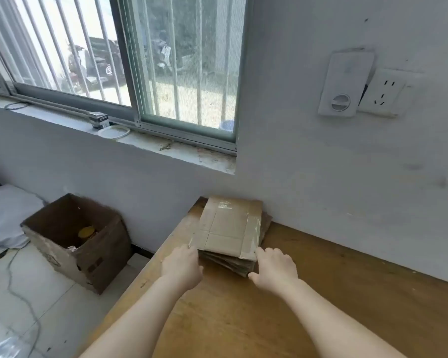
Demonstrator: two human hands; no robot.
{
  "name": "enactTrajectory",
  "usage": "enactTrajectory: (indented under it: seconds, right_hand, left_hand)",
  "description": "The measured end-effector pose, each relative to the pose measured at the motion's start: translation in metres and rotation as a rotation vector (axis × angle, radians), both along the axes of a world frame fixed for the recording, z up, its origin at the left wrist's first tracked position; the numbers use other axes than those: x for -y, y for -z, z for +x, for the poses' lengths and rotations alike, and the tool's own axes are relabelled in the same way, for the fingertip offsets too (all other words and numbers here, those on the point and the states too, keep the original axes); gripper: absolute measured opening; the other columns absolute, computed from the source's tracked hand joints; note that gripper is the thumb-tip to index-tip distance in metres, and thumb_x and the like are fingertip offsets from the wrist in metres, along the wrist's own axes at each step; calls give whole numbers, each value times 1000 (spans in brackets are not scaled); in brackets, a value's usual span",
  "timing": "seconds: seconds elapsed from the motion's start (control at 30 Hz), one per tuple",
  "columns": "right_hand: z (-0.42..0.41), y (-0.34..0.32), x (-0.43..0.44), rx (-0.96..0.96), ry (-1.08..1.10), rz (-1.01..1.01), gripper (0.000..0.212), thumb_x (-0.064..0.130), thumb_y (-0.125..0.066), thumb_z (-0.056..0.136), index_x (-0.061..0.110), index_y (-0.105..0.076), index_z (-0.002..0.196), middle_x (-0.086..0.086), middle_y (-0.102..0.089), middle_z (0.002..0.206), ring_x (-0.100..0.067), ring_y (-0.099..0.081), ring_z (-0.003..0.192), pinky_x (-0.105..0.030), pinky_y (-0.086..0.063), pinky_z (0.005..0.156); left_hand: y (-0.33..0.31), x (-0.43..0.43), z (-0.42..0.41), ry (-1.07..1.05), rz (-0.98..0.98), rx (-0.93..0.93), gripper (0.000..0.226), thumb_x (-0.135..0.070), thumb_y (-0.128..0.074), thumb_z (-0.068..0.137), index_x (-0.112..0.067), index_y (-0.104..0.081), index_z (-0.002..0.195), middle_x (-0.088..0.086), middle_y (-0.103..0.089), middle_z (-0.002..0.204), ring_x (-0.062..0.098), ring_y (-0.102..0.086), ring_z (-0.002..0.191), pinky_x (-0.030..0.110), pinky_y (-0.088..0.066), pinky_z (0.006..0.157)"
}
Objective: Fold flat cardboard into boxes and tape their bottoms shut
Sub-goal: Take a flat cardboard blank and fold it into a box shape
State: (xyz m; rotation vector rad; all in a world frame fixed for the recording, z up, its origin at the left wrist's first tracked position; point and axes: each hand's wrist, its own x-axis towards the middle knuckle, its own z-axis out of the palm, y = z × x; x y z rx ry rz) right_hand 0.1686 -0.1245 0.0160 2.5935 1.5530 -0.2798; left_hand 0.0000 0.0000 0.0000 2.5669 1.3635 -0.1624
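A stack of flat cardboard sheets [229, 228] lies at the far corner of the wooden table [321, 293], against the wall. The top sheet carries strips of clear tape along its right edge. My left hand [183, 268] touches the near left corner of the top sheet, fingers curled at its edge. My right hand [276, 267] rests at the near right corner, fingertips on the taped edge and thumb against the side of the stack. Whether the top sheet is pinched or only touched is not clear.
An open brown cardboard box [75, 239] with a yellow-lidded jar inside stands on the tiled floor left of the table. White bags [8, 215] and a cable lie further left. A wall socket [383, 93] and window sill [166, 148] are above.
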Motion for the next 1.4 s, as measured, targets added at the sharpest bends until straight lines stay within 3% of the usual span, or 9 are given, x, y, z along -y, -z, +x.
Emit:
enactTrajectory:
  seconds: [0.2,0.43,0.6,0.7,0.83,0.97,1.13,1.27,1.4]
  right_hand:
    - [11,32,-33,-184,188,6,68,52,-54,89,18,-30,144,-4,-57,123,-25,-52,116,-38,-46,92]
    - [17,47,-56,-263,476,211,61,52,-48,94,19,-33,143,-2,-61,119,-21,-62,103,-35,-52,83]
    - [24,54,-57,-501,643,381,61,38,-59,93,18,-32,144,-5,-56,128,-24,-58,114,-35,-49,86]
    - [26,56,-52,-642,662,489,49,30,-64,90,20,-46,134,1,-61,120,-20,-58,108,-37,-49,91]
    - [20,51,-33,-780,780,753,23,27,-59,94,23,-55,116,3,-64,110,-15,-58,98,-35,-49,87]
    - [14,38,-5,-888,857,947,4,22,-54,97,23,-58,98,4,-65,96,-18,-63,90,-47,-54,83]
    - [5,20,41,-911,846,1059,7,23,-54,97,21,-58,102,0,-67,95,-21,-65,88,-52,-55,81]
    - [-9,8,86,-887,862,1123,6,22,-55,97,21,-59,102,0,-67,96,-18,-65,89,-46,-56,81]
    - [-30,3,132,-827,900,1189,5,22,-55,97,27,-57,98,4,-66,96,-10,-64,87,-31,-55,75]
  left_hand:
    - [35,-43,22,-123,-184,95,56,-39,-50,95,-13,-33,141,7,-44,137,26,-42,126,38,-43,99]
    - [58,-62,40,-304,-218,443,28,-34,-55,93,-13,-58,112,4,-55,105,19,-50,93,32,-44,78]
    - [63,-59,54,-442,-350,680,23,-32,-59,93,-18,-53,110,-2,-60,102,11,-52,81,24,-40,60]
    - [67,-50,57,-547,-442,815,22,-26,-56,95,-17,-47,112,3,-59,109,18,-58,90,29,-49,65]
    - [59,-24,53,-684,-614,1037,23,-18,-56,95,-18,-45,116,-1,-56,106,19,-63,85,27,-54,50]
    - [45,11,46,-677,-628,1127,25,-15,-56,95,-17,-44,118,-4,-55,104,16,-65,78,26,-53,47]
    - [24,57,38,-640,-653,1222,26,-14,-56,96,-13,-45,119,2,-56,110,21,-64,77,28,-53,48]
    - [8,97,29,-587,-711,1291,23,-11,-54,96,-19,-43,115,-3,-56,106,23,-63,85,25,-52,47]
    - [1,135,16,-520,-742,1297,22,-10,-55,96,-19,-45,112,-3,-58,104,23,-62,83,27,-51,49]
